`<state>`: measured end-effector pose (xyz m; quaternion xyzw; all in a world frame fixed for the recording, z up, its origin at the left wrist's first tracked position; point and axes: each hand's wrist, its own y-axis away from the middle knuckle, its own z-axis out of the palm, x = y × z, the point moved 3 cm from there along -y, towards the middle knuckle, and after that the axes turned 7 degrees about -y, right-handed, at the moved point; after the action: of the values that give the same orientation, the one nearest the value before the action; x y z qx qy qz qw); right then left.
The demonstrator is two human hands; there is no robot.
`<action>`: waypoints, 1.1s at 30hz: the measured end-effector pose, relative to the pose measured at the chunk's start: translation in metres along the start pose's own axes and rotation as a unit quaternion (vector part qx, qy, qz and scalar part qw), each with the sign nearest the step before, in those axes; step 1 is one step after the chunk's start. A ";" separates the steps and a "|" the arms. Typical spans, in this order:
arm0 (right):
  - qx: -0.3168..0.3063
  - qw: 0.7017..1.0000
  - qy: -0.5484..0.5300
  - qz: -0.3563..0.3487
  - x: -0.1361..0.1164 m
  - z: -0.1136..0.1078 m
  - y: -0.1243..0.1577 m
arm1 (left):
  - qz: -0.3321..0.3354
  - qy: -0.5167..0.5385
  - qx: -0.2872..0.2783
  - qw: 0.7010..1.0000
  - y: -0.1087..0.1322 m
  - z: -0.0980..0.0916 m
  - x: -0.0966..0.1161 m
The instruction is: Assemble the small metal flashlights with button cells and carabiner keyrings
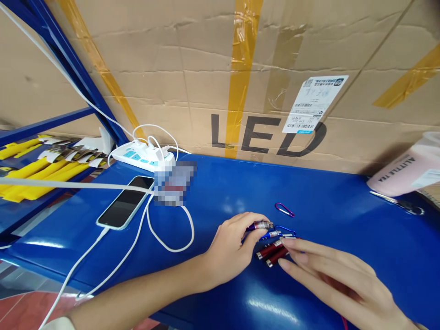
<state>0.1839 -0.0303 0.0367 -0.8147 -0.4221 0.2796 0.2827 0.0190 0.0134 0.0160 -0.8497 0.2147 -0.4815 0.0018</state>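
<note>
My left hand [237, 247] pinches a dark purple-blue laser pointer [261, 225], small and cylindrical with a label, between thumb and index finger. Just under it is a brighter blue laser pointer [270, 235] with a blue carabiner clip [286, 230]. Two dark red laser pointers [271, 249] lie side by side on the blue tabletop between my hands. Over their right ends, my right hand [347, 279] is open, its fingers stretched out; whether they touch is hard to tell. Its palm side is mostly hidden, with something reddish beneath. A purple-red carabiner [284, 210] lies farther back.
A large cardboard box [192, 82] marked LED stands along the back of the blue tabletop [220, 183]. At left are a charging phone [125, 202], a power strip [140, 155] and loose white cables. Yellow packaged items [44, 172] fill a side shelf. A pink cup [405, 169] sits right.
</note>
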 end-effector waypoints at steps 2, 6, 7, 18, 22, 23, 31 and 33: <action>0.000 1.000 -0.013 0.001 0.004 0.001 -0.002 | -0.002 -0.001 -0.001 1.000 0.000 0.000 0.000; 0.004 0.999 -0.034 0.005 0.004 0.004 -0.002 | -0.002 0.000 -0.004 1.000 -0.001 0.000 -0.002; -0.002 0.999 -0.038 0.012 0.004 0.004 -0.001 | -0.001 0.001 -0.004 1.000 -0.001 0.001 -0.002; -0.006 0.997 -0.073 0.024 0.001 0.000 -0.021 | -0.001 0.005 -0.007 1.000 0.000 0.002 -0.002; -0.002 0.996 -0.080 0.037 0.002 0.004 -0.026 | 0.011 -0.010 -0.014 1.000 0.000 0.002 -0.002; -0.003 0.996 -0.079 0.038 0.004 0.005 -0.025 | 0.013 -0.015 -0.013 1.000 0.000 0.002 -0.003; 0.055 0.997 0.060 0.002 0.014 0.006 -0.016 | 0.022 -0.029 -0.017 0.999 0.001 0.002 -0.004; 0.044 0.997 0.068 -0.014 0.016 0.005 -0.017 | 0.023 -0.036 -0.027 0.999 0.001 0.003 -0.004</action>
<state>0.1793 -0.0073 0.0411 -0.8127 -0.4003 0.2382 0.3499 0.0194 0.0128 0.0110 -0.8608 0.2475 -0.4447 -0.0027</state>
